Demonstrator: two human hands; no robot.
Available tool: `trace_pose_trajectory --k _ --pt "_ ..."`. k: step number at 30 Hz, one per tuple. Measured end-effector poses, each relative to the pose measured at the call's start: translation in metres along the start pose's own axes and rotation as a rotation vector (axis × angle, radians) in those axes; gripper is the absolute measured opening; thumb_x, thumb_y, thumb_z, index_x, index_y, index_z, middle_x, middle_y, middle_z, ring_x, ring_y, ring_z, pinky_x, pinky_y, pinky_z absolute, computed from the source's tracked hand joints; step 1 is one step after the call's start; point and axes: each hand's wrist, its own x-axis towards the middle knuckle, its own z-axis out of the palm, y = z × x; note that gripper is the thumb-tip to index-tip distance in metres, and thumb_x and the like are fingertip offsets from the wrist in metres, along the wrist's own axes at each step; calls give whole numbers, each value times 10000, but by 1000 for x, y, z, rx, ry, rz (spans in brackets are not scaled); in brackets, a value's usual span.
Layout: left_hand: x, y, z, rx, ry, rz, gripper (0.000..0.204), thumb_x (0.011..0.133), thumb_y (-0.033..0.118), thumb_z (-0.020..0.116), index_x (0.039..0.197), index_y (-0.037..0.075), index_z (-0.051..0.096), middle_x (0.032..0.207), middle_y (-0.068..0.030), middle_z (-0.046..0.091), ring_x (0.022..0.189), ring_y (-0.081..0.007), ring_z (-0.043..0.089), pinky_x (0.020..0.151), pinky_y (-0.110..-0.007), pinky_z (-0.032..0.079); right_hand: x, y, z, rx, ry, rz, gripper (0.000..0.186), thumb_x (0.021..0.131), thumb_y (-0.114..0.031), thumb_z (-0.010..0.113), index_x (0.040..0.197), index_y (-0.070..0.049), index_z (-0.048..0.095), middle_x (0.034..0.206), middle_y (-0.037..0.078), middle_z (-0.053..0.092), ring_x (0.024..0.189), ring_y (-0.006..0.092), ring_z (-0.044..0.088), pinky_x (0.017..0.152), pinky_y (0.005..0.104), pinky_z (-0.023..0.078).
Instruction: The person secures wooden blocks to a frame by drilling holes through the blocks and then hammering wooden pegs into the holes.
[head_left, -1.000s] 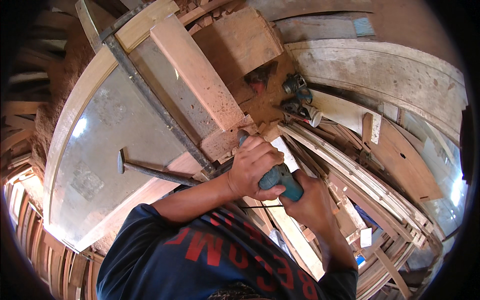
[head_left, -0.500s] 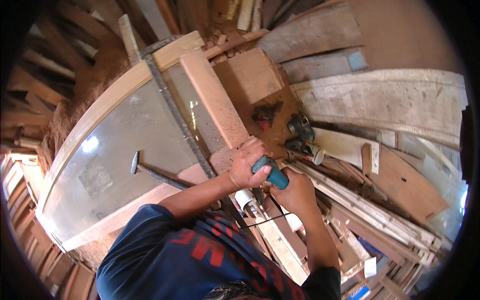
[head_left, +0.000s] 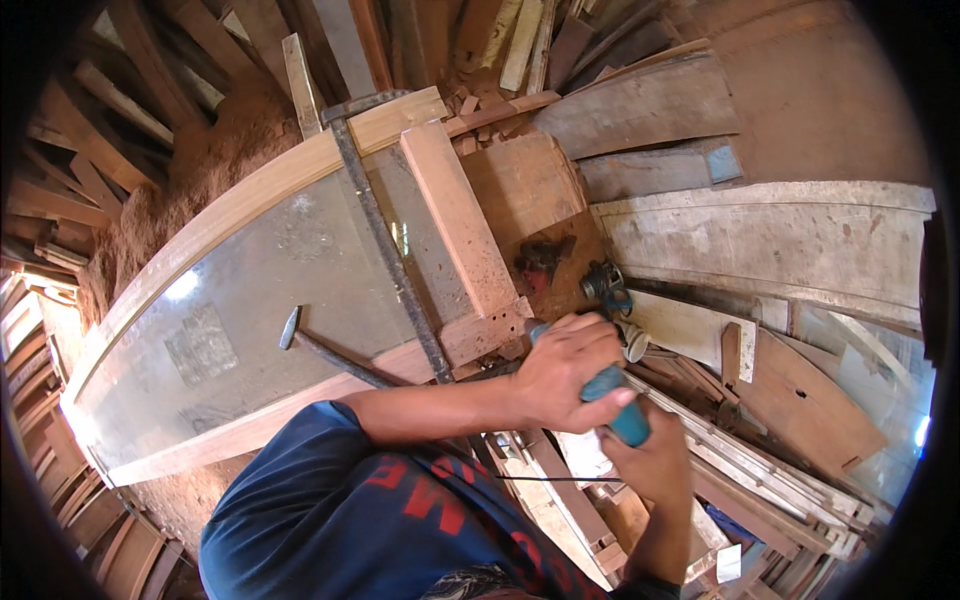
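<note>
My left hand (head_left: 570, 368) wraps over the front of a teal power drill (head_left: 629, 424). Behind it, my right hand (head_left: 655, 455) grips the drill's rear end. Its tip is hidden by my left hand. Left of the tool lies the corner of a wooden frame, where an upright piece (head_left: 455, 215) meets a lower rail (head_left: 478, 337); a few small dark holes show in the rail's end. A long metal bar clamp (head_left: 378, 235) spans the frame. A hammer (head_left: 335, 357) rests on the panel inside it, close to my left forearm.
The frame's curved rail (head_left: 235, 200) arcs along the far left, beside heaped sawdust (head_left: 150, 235). Past my hands stand another teal power tool (head_left: 605, 285) and a white container (head_left: 632, 342). Boards (head_left: 760, 240) and stacked strips (head_left: 770, 490) fill the right. A black cord (head_left: 560, 479) runs near my body.
Both hands and the drill have moved right and toward my body, away from the frame's corner. The holes in the rail's end are now visible. The whole view has shifted slightly.
</note>
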Motion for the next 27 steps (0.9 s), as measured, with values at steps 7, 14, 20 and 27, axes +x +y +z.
trace_pose_trajectory --k 7,14,20,27 --pt "109 -20 -77 39 155 -168 466 965 478 618 858 25 620 775 -159 596 751 -294 594 668 -440 483 86 -94 -62 50 28 -325 419 817 -316 816 1022 14 659 789 166 660 690 275 654 668 409 524" --pt "192 -77 -230 251 333 -254 614 1062 495 396 820 15 693 715 -58 642 667 -160 584 645 -349 465 227 -210 -43 -14 -31 -592 333 844 -329 780 840 -10 685 610 33 596 519 124 573 508 306 464" --pt "173 -119 -266 305 414 -225 588 1021 515 449 875 -7 676 786 -87 600 773 -203 550 756 -383 443 271 -243 0 -14 -75 -534 337 764 -297 721 867 24 724 696 120 676 628 214 677 612 351 538" --pt "166 -137 -274 259 407 -217 572 1026 507 451 911 3 695 802 -57 604 776 -179 527 760 -355 428 272 -250 8 -61 -62 -517 354 750 -300 697 905 13 752 729 147 724 688 260 731 706 378 566"
